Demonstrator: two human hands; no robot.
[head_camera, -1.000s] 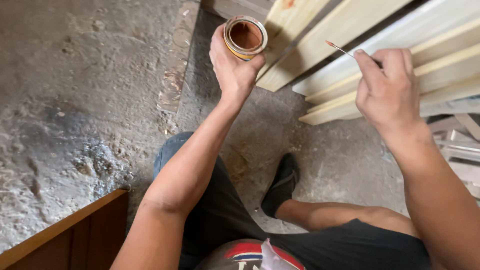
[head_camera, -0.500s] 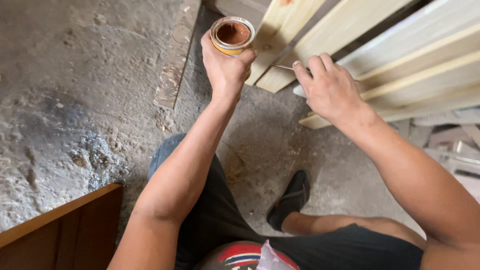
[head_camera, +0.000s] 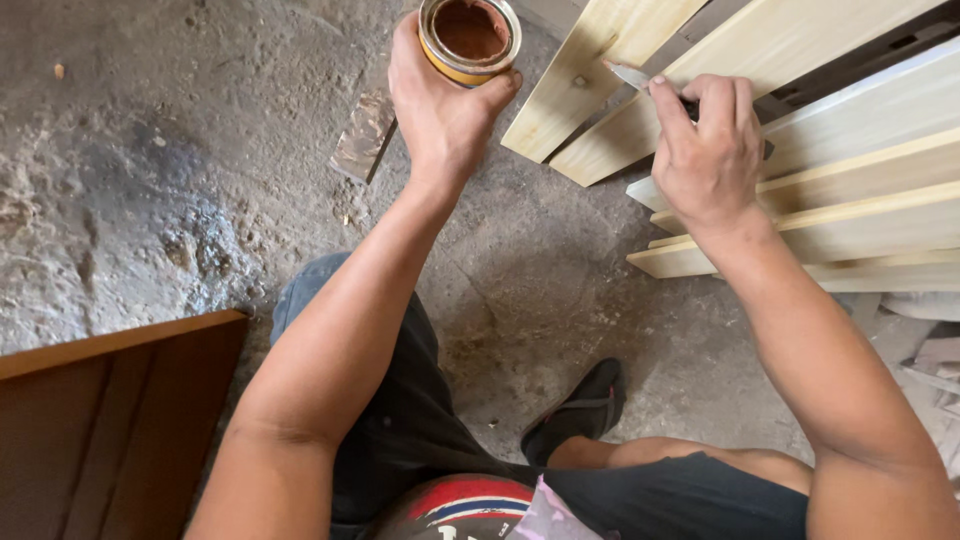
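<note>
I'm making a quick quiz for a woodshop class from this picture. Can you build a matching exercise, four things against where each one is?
Things:
1. open tin
2. small blade tool
3. dark brown wooden panel
4. pale wooden slats

Places:
A. lower left corner, on the floor
B. in the right hand
C. in the left hand
D. upper right, under the tool's tip

Pairs: 1-C, 2-B, 3-A, 4-D

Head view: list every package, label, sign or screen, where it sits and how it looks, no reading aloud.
Tin can: top centre, gripped by the left hand; round, open, yellow-orange side band, metal rim, reddish-brown paste inside.
Printed patch: bottom centre, on the person's dark clothing; curved red, white and blue bands.
No signs or screens.
</note>
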